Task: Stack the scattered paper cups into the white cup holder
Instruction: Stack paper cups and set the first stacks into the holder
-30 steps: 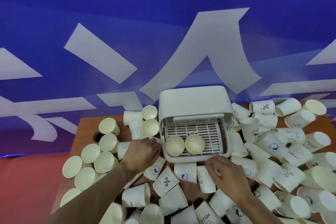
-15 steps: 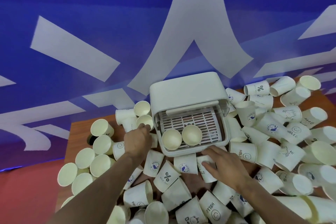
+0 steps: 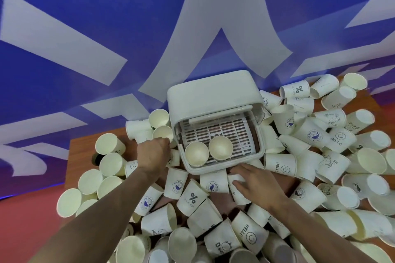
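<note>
The white cup holder stands in the middle of the table with its lid raised. Two paper cups sit mouth-up on its slotted tray. My left hand is at the holder's left side, fingers curled onto the rim of an upright paper cup. My right hand lies just in front of the holder with straight fingers, resting on a cup that lies on its side.
Several printed paper cups lie heaped around the holder: front, right, upright ones at left. The wooden table ends at left. A blue wall with white shapes rises behind.
My left hand has moved from the holder's front left corner up to the upright cup beside its left wall. My right hand has straightened its fingers over the lying cup.
</note>
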`<state>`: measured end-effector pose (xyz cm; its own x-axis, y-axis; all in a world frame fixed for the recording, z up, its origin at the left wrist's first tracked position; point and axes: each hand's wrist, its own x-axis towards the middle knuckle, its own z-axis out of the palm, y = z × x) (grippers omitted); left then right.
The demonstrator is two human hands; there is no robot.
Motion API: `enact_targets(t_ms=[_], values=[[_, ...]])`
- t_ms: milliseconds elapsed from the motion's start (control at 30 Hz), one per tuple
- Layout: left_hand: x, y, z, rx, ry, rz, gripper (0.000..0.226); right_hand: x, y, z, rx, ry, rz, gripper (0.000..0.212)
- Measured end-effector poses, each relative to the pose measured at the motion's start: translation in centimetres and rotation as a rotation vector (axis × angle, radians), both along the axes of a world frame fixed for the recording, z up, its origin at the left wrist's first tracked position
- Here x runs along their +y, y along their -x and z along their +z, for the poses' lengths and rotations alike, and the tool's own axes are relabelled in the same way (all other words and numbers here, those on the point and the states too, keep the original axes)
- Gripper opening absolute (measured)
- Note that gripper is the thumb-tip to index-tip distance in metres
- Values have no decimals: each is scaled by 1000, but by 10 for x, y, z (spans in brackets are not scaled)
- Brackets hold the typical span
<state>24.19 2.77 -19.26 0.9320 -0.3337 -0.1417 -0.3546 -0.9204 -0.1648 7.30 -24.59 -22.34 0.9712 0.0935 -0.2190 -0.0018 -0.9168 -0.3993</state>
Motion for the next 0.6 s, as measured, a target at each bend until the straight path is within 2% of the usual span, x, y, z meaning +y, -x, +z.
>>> enact_targets(t_ms=[167,500,600], values=[[7,10,26,-24,10,-145,18,10,-1,9,-19,-20,-87,33],[19,55,83,-79,90,-126,9,14,4,47,-84,57,-33,24],[22,76,99,-99,148,-181,19,10,7,63,-132,72,-5,26]])
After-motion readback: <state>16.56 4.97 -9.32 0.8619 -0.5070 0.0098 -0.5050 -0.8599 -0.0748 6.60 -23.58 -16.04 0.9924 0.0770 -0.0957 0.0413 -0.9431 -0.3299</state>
